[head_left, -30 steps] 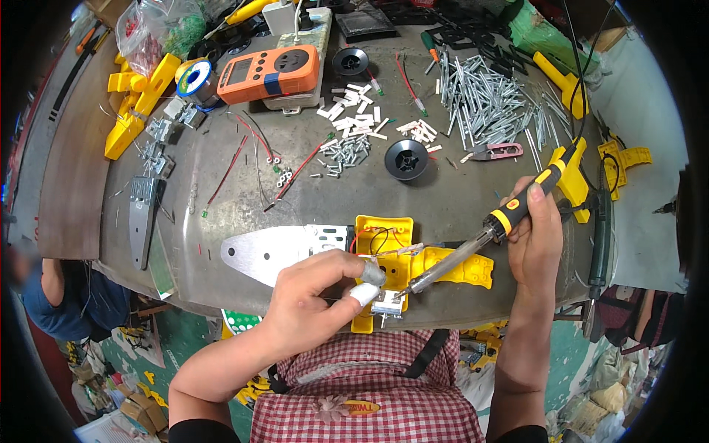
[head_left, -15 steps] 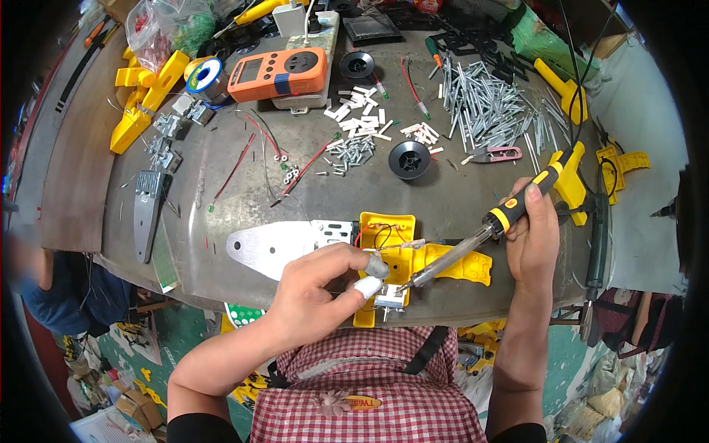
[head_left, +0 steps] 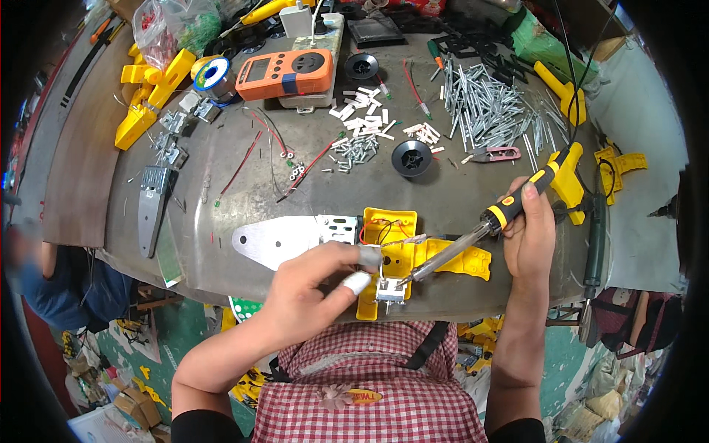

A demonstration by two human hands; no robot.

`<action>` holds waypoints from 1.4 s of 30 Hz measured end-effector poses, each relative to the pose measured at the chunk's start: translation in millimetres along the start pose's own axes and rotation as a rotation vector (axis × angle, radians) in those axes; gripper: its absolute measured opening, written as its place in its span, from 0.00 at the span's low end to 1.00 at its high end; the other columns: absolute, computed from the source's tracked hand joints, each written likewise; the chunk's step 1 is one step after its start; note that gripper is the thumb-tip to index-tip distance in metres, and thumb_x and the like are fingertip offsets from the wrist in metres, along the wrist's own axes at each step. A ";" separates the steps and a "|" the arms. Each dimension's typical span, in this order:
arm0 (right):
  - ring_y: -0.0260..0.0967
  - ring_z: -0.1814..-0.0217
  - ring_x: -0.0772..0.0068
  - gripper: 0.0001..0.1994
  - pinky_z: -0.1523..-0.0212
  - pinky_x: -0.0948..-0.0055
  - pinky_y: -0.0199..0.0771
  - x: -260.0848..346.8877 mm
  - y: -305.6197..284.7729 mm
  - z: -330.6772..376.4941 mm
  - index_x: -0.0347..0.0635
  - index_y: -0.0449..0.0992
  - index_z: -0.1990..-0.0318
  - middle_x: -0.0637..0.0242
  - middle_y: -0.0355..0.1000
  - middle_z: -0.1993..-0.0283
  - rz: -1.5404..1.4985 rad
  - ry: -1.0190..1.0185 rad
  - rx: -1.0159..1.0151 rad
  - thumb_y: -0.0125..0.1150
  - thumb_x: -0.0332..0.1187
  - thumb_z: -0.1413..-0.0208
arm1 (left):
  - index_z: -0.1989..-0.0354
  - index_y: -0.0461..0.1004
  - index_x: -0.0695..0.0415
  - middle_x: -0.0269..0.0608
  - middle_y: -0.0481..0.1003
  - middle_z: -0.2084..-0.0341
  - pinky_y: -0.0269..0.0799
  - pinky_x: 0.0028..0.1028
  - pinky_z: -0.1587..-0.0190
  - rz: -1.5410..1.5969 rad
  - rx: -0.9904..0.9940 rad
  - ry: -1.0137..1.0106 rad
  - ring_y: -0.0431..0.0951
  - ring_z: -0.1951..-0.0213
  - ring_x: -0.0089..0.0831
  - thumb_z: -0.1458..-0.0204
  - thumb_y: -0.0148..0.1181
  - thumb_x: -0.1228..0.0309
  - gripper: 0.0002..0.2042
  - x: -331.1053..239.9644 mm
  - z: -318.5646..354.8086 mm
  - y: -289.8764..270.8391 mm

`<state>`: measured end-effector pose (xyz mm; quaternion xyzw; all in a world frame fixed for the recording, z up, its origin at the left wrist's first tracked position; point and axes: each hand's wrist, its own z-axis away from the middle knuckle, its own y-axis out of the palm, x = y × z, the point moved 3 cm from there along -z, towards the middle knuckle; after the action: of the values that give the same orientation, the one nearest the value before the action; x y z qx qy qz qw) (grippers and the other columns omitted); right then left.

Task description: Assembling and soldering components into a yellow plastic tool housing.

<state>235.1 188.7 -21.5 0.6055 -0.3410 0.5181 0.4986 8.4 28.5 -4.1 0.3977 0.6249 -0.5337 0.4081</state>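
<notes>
My right hand (head_left: 529, 229) grips a soldering iron (head_left: 517, 201) with a yellow and black handle. Its tip reaches down-left to a small metal-cased switch-like part (head_left: 390, 290) at the near end of an open yellow plastic housing (head_left: 368, 303). My left hand (head_left: 314, 289), thumb and index tips wrapped in pale coverings, hovers just left of that part with those two fingertips apart. A thin pale wire appears to rise from the part beside the index tip, which is blurred. Red and black wires (head_left: 380, 230) lie inside the housing. A flat silver plate (head_left: 269, 242) extends left from it.
Farther back lie an orange meter (head_left: 286, 74), a solder spool (head_left: 214, 77), white strips (head_left: 365, 111), screws (head_left: 356, 153), a black reel (head_left: 411, 159) and a heap of metal rods (head_left: 484, 100). Pink-handled snips (head_left: 496, 154) and yellow housings (head_left: 569, 188) lie right. Another person's sleeve (head_left: 74, 288) shows left.
My left fingertips have drawn back slightly up and left from the metal-cased part, and the thumb and index are farther apart. The soldering iron stays nearly where it was.
</notes>
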 end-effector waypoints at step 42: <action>0.55 0.80 0.86 0.13 0.79 0.85 0.53 -3.1 2.2 -2.5 0.39 0.67 0.61 0.71 0.64 0.76 -0.007 0.003 -0.012 0.46 0.41 0.37 | 0.69 0.73 0.64 0.37 0.69 0.72 0.65 0.22 0.69 -0.118 -0.100 0.054 0.69 0.70 0.24 0.58 0.59 0.81 0.06 3.6 -0.9 -11.6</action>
<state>231.6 190.2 -24.1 0.6028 -0.3413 0.5154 0.5046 -3.8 28.3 -3.4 0.3535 0.6838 -0.5139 0.3787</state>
